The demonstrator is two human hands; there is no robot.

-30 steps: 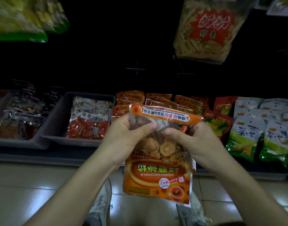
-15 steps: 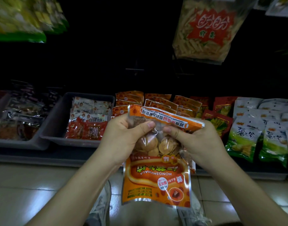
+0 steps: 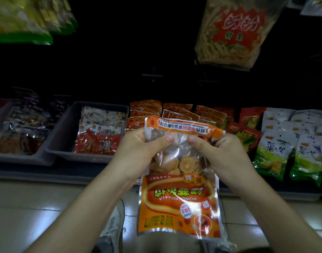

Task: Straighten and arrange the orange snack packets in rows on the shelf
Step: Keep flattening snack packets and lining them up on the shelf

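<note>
Before dim shelf (image 3: 80,173), left hand (image 3: 138,152) and right hand (image 3: 224,154) pinch orange packet (image 3: 178,201).

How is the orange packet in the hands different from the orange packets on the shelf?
The held packet hangs before the shelf, pinched by the left hand and right hand; the shelf packets lie in overlapping rows. The held packet shows nearly whole; the shelf packets partly hide each other. Both are orange.
</note>
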